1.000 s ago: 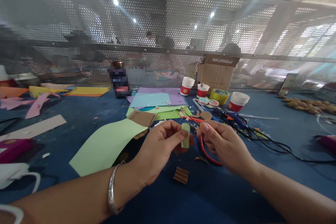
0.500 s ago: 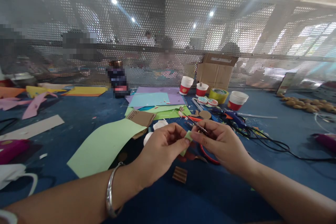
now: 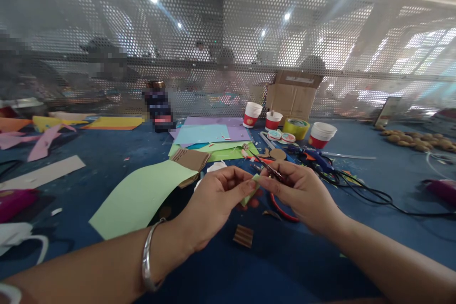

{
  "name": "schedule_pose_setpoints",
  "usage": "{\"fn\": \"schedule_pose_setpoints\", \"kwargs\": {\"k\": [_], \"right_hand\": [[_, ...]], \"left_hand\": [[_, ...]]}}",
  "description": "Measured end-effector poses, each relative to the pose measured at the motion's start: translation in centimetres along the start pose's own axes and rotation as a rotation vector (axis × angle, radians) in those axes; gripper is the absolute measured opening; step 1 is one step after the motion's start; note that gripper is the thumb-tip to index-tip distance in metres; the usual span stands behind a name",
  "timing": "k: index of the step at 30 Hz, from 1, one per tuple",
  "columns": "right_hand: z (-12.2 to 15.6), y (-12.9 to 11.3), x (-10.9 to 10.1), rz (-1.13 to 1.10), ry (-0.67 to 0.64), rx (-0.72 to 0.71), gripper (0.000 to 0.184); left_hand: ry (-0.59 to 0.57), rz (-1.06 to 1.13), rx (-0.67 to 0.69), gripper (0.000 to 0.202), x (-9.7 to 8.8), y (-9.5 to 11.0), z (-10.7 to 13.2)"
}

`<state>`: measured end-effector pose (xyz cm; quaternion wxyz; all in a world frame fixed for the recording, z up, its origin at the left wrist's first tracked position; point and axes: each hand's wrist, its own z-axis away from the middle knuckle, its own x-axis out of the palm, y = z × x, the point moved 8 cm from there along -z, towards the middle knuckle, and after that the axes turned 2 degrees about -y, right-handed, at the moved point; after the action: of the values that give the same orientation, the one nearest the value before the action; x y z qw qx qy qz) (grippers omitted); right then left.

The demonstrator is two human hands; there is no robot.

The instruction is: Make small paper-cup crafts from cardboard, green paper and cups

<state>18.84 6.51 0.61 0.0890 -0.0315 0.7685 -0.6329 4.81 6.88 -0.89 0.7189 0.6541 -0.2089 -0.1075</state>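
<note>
Left hand (image 3: pixel 213 206): grip pinches one green paper strip (image 3: pixel 250 193), held between hands. Right hand (image 3: pixel 308 194): grip closed around one pair of scissors (image 3: pixel 274 172). Around strip: one tape roll (image 3: pixel 296 129), 1 o'clock; one cardboard piece (image 3: pixel 243 236), 6; one pale green sheet (image 3: pixel 138 199), 9.

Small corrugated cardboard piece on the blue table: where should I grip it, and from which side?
I'd pinch the small cardboard piece by its left and right edges, coming from above on the near side: it lies flat on the table, its ridges running roughly left to right, so a squeeze along them should buckle it less.
</note>
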Motion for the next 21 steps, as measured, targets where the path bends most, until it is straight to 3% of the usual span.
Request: {"fn": "schedule_pose_setpoints", "kwargs": {"k": [9,16,21], "right_hand": [[0.2,-0.3,-0.6,0.135,-0.037,-0.044,0.046],[0.3,-1.0,-0.3,0.443,-0.108,-0.073,0.046],[0.3,-1.2,-0.1,0.473,-0.117,-0.069,0.047]], "left_hand": [[0.024,-0.083,0.092,0.03,-0.5,0.7,0.1],[0.051,-0.162,0.19,0.025,-1.1,1.6,0.3],[0.038,-0.201,0.239,0.018,-1.2,1.9,0.3]]}}
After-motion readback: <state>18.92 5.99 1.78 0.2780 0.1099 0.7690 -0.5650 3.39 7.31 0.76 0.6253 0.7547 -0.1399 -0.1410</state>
